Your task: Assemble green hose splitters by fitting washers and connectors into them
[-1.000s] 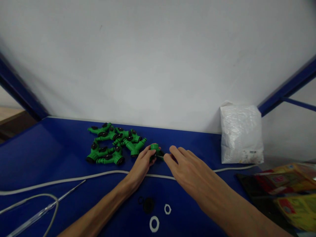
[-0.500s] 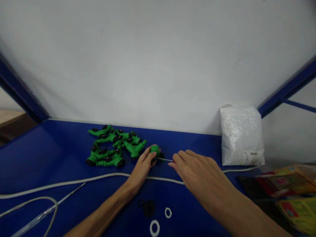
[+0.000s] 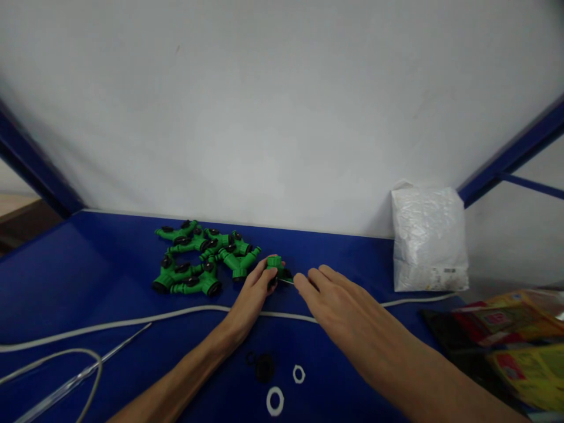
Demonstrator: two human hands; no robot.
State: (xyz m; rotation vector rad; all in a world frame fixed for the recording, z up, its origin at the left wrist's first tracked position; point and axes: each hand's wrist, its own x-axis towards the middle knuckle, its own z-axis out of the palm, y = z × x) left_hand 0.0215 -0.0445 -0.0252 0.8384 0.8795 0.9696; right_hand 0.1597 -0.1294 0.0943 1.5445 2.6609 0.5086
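My left hand (image 3: 250, 295) is closed around a green and black hose splitter (image 3: 274, 262), thumb pressed on its side. From the right, a screwdriver with a thin metal shaft (image 3: 287, 281) reaches that splitter. My right hand (image 3: 337, 299) holds the screwdriver's other end, its handle hidden by the fingers. Whether the tip sits inside the splitter or only against it, I cannot tell. Left of my hands lies a group of several green hose splitters (image 3: 202, 284) with black valve knobs; the Y-shaped splitter (image 3: 239, 263) is closest to my left hand.
A pale cable (image 3: 176, 316) runs across the blue table (image 3: 198, 364), under my wrists. Nearer me lie a white ring (image 3: 275, 401), a smaller white nut (image 3: 298, 374) and black rings (image 3: 264, 368). A white plastic package (image 3: 429, 241) stands right; colourful bags (image 3: 506, 320) lie beyond it.
My right hand has come slightly left toward the splitter, with less of the screwdriver's shaft showing, and its fingers have shifted on the tool. My left hand keeps its grip.
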